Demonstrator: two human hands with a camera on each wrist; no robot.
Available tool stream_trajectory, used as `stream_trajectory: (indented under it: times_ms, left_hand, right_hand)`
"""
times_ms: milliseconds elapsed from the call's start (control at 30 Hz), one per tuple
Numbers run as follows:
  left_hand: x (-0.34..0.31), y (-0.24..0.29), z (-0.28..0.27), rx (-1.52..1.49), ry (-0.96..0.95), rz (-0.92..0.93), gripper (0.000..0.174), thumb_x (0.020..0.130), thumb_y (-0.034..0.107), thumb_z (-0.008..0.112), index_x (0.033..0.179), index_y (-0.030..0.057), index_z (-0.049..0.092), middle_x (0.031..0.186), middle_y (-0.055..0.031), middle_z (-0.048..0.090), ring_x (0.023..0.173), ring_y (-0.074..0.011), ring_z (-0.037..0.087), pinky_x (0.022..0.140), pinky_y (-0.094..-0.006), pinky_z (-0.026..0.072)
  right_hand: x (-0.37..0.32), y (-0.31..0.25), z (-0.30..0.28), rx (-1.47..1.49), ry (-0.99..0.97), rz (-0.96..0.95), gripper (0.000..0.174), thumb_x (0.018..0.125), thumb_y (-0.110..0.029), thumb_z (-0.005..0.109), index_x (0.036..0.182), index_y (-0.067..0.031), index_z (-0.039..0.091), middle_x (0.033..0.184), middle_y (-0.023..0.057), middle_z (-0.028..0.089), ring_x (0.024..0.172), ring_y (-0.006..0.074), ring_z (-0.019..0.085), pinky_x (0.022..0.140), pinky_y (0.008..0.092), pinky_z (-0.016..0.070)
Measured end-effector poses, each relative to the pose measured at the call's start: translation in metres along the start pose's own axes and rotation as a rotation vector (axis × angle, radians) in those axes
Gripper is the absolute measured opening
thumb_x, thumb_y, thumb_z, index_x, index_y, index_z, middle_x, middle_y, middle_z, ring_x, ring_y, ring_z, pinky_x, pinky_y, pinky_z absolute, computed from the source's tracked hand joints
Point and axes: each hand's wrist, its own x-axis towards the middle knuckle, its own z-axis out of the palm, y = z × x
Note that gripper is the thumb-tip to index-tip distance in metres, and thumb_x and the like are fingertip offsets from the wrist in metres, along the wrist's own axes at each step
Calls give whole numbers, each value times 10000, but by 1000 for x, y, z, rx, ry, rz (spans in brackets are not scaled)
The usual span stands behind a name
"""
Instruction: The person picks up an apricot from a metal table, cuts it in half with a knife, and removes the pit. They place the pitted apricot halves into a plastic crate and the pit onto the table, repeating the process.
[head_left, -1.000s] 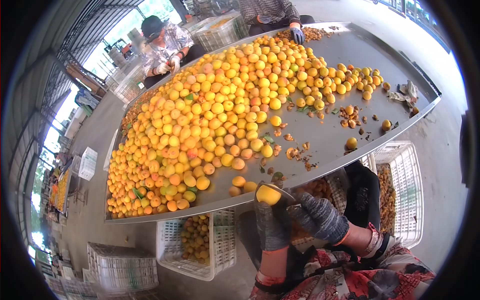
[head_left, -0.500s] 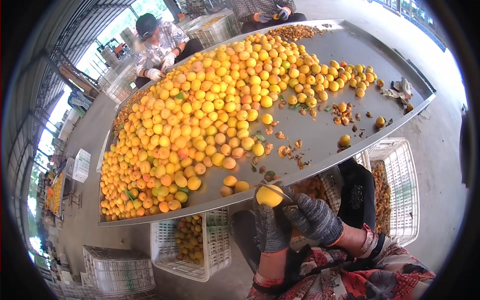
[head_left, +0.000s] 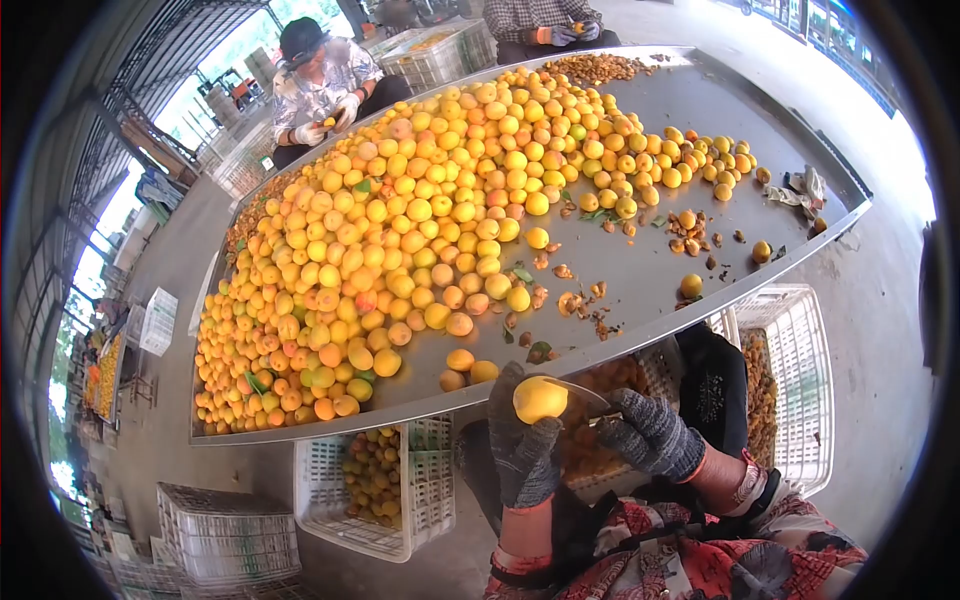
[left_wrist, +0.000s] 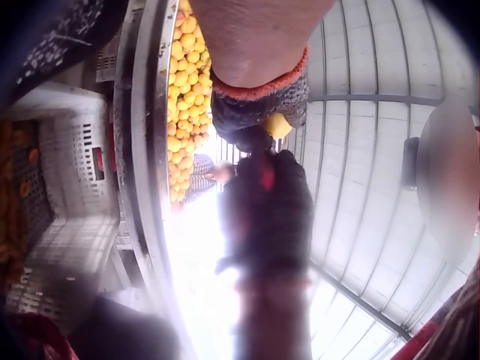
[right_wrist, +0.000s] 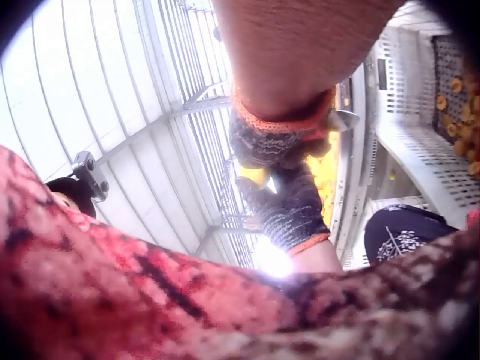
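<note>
The left hand (head_left: 523, 455) holds one yellow fruit (head_left: 540, 398) at lower centre of the frame, gloved fingers up behind it and thumb below, so its near face is left bare, likely for the blade. The right hand (head_left: 655, 436), just beside it, has its fingers curled in a narrow grip on what looks like a thin blade (head_left: 582, 390) that reaches toward the fruit; the handle is hidden in the glove, and I can't tell whether the edge touches the skin.

Both hands work just off the near rim of the metal table (head_left: 720, 110), probably so that scraps drop below it. A few loose fruits (head_left: 460, 360) lie by that rim, handy to the left hand. Beyond them the big heap (head_left: 400, 240) fills the left and middle of the table, with torn bits (head_left: 580, 303) scattered to its right.

Under the rim, a left crate (head_left: 430, 500) contains whole fruit, while a right crate (head_left: 805, 370) has brownish pieces, presumably to keep the two apart. Two other people, one upper left (head_left: 325, 80) and one top centre (head_left: 545, 22), sit across the table.
</note>
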Motion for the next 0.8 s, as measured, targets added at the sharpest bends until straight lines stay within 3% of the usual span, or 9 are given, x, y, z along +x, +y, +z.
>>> stream_trajectory:
  times_ms: [133, 233, 300, 333, 400, 533, 633, 700, 800]
  left_hand:
    - [0, -4, -10, 5, -76, -6, 606, 714, 177, 681, 1222, -13, 409, 1134, -82, 501, 1022, -190, 483, 900, -303, 389]
    - [0, 5, -7, -48, -124, -49, 587, 705, 169, 689, 1205, -11, 440, 1134, -82, 509, 1010, -187, 499, 905, -308, 388]
    - [-1, 6, -6, -91, -139, -87, 615, 696, 158, 697, 1223, -3, 425, 1148, -83, 506, 1025, -189, 497, 906, -309, 388]
    - [-2, 6, -7, -92, -139, -88, 615, 696, 158, 697, 1223, -3, 425, 1148, -83, 506, 1025, -189, 497, 906, -309, 388]
    - [-2, 6, -10, -49, -159, -104, 605, 694, 165, 701, 1212, -2, 438, 1144, -92, 513, 1024, -194, 503, 905, -308, 389]
    - [-1, 13, -8, -79, -236, -100, 577, 698, 141, 692, 1200, -6, 449, 1120, -99, 530, 1018, -194, 506, 902, -304, 391]
    - [0, 14, -17, -39, -277, -157, 547, 701, 127, 683, 1182, -9, 461, 1104, -104, 540, 1012, -191, 509, 891, -302, 399]
    - [3, 13, -27, 32, -441, -159, 502, 708, 79, 671, 1165, 3, 478, 1101, -104, 541, 1011, -191, 511, 886, -300, 405]
    - [1, 14, -29, -1, -415, -248, 459, 713, 37, 662, 1142, 14, 500, 1111, -105, 535, 1014, -182, 506, 890, -291, 398]
  right_hand:
    - [3, -1, 1, 79, 56, 1, 290, 764, -90, 583, 1020, 20, 502, 951, 162, 561, 793, 275, 615, 624, 347, 505]
    - [11, -8, -7, -93, -46, -118, 281, 785, -93, 560, 1029, 31, 495, 933, 162, 567, 783, 281, 614, 617, 353, 504]
    - [17, -20, -9, 152, -59, 189, 280, 789, -99, 558, 1035, 19, 496, 926, 157, 569, 782, 283, 610, 611, 355, 505]
    - [16, -18, -9, 151, -59, 190, 280, 789, -99, 558, 1035, 19, 496, 926, 157, 569, 782, 283, 610, 611, 355, 505]
    - [14, -11, -9, -136, -80, -75, 284, 792, -114, 558, 1042, 9, 501, 911, 145, 568, 790, 274, 606, 613, 343, 502]
    - [10, -10, -9, 35, -134, 116, 318, 744, -118, 599, 1030, -3, 519, 968, 153, 541, 802, 282, 603, 613, 340, 504]
    - [6, -5, -10, -127, -179, -21, 332, 708, -98, 610, 1020, -7, 539, 990, 169, 524, 793, 296, 601, 596, 340, 504]
    - [16, -16, -16, -59, -185, -113, 339, 685, -95, 621, 1010, -20, 557, 975, 180, 526, 772, 302, 598, 570, 348, 503]
    - [6, -7, -15, -162, -176, -169, 314, 718, -99, 596, 1023, -31, 563, 931, 157, 549, 757, 275, 596, 572, 331, 498]
